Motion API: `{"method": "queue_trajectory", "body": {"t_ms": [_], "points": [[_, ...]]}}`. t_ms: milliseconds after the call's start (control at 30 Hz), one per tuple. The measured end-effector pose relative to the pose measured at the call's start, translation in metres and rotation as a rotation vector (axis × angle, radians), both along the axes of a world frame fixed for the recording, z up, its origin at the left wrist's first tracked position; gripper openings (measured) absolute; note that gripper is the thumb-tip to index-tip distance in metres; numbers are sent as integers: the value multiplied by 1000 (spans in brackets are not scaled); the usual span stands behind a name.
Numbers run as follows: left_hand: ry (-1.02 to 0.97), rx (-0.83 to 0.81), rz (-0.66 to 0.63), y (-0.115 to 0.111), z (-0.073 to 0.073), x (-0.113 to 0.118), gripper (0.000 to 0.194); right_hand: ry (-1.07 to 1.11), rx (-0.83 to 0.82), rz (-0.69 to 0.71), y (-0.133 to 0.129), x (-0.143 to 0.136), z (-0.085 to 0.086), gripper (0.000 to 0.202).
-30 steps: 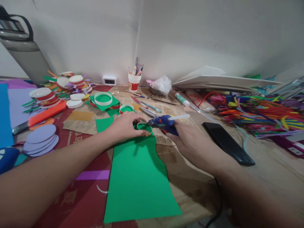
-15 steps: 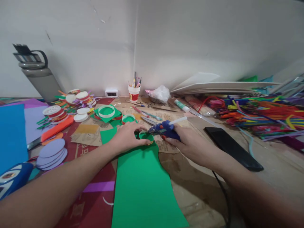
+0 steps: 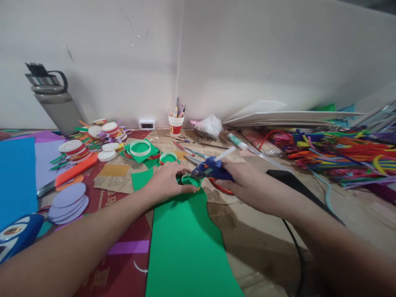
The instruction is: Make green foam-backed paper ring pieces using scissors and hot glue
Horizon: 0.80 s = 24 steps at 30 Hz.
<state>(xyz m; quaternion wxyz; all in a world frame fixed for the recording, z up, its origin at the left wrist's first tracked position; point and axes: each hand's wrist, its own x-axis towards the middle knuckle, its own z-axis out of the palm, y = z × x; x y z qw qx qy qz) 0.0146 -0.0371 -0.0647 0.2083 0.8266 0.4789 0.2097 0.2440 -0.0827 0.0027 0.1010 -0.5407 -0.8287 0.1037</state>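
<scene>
My right hand (image 3: 247,181) is wrapped round a blue hot glue gun (image 3: 206,168), with a white glue stick (image 3: 225,154) poking out of its back. The gun's nozzle points left and down into a small paper ring (image 3: 189,180) with green inside it. Thumb and fingers of my left hand (image 3: 168,181) pinch that ring from the left, partly hiding it. The ring rests on a long green sheet (image 3: 188,243). Just beyond my left hand stand another white-rimmed ring (image 3: 168,157) and a larger one (image 3: 140,148), both over green pieces.
Scissors with red handles (image 3: 221,186) lie under the glue gun. A black phone (image 3: 297,189) and colourful pipe cleaners (image 3: 340,148) are at right. Lilac discs (image 3: 68,196), an orange-handled knife (image 3: 76,170) and a bottle (image 3: 58,107) are at left. A cup of pens (image 3: 176,124) stands behind.
The glue gun has tipped, and its nozzle has moved slightly left and down into the ring. My left hand keeps its hold. The view has shifted a little.
</scene>
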Motion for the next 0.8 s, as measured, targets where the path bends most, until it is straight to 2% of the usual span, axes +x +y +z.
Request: {"method": "queue_trajectory", "body": {"t_ms": [133, 267, 433, 800], "points": [[19, 5, -11, 0, 1, 0, 52, 73, -8, -10, -4, 5, -8, 16], [26, 10, -3, 1, -1, 0, 55, 109, 4, -43, -7, 10, -8, 17], [28, 10, -8, 3, -3, 1, 53, 128, 82, -14, -8, 9, -12, 16], [16, 6, 11, 2, 0, 2, 53, 124, 117, 39, -10, 3, -20, 22]]}}
